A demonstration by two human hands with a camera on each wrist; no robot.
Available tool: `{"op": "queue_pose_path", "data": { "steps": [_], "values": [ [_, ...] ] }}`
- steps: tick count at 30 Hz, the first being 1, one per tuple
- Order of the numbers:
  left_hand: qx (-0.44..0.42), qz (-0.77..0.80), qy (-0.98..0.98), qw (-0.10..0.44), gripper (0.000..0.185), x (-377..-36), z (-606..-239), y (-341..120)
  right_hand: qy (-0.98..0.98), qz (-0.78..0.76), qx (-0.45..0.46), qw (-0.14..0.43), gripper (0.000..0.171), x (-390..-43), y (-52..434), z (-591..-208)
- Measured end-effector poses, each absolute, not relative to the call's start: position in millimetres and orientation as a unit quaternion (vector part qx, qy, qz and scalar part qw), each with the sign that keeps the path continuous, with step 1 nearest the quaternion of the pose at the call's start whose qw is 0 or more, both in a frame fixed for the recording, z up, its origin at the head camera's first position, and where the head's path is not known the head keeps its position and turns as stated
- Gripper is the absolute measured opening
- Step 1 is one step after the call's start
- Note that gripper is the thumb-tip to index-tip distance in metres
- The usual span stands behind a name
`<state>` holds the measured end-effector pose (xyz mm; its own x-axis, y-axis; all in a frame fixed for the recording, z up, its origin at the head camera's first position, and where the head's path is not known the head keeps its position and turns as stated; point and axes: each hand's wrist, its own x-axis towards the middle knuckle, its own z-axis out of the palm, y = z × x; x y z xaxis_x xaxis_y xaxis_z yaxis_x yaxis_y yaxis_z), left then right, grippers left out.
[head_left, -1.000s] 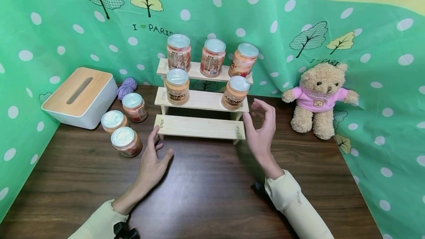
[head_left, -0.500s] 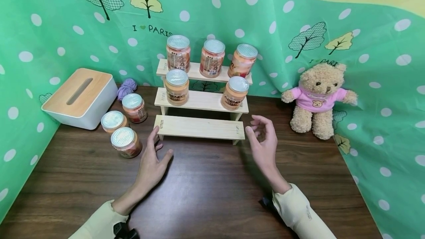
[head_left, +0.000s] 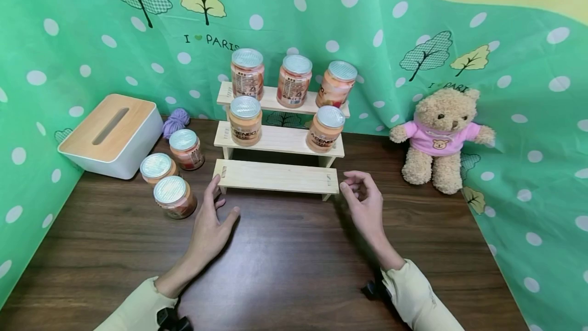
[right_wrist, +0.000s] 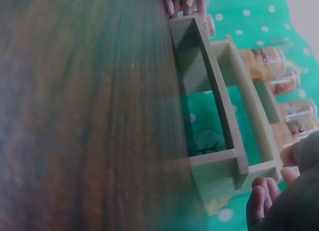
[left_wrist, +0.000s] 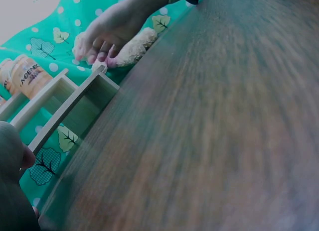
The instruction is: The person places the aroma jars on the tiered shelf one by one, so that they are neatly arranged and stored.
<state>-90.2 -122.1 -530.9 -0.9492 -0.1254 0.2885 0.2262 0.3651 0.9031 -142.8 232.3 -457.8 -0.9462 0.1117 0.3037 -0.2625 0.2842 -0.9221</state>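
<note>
Evidently the left hand (head_left: 213, 229), thumb and fingers apart, and the right hand (head_left: 366, 208), fingers loosely bent, grip nothing at opposite ends of the wooden stand (head_left: 276, 176), its long axis running between them. Three jars (head_left: 173, 189) stand left of it on the table (head_left: 285, 269), nearer the left hand.

Printed green cloth (head_left: 294, 24) walls a dark wood-grain table (head_left: 285, 269) on three sides, making a curtained-off nook.
</note>
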Motion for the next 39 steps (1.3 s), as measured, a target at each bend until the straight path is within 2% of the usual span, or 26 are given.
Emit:
{"op": "queue_pose_path", "data": {
  "steps": [9, 19, 28, 39],
  "values": [
    [-0.037, -0.560, -0.811, 0.163, 0.095, -90.9, -532.8, -122.7, -0.790, 0.605, 0.049, 0.092, 0.024, -149.9, 242.3, -480.2],
    [-0.036, -0.551, -0.818, 0.159, 0.100, -92.1, -535.4, -123.2, -0.738, 0.665, 0.090, 0.065, 0.017, -152.9, 245.4, -495.5],
    [-0.028, -0.572, -0.810, 0.126, 0.090, -82.5, -505.9, -116.1, -0.736, 0.670, 0.075, 0.065, 0.016, -155.2, 247.3, -497.2],
    [-0.013, -0.585, -0.806, 0.096, 0.090, -76.9, -501.2, -114.7, -0.731, 0.677, 0.070, 0.056, 0.019, -155.9, 246.1, -498.0]
  ]
}}
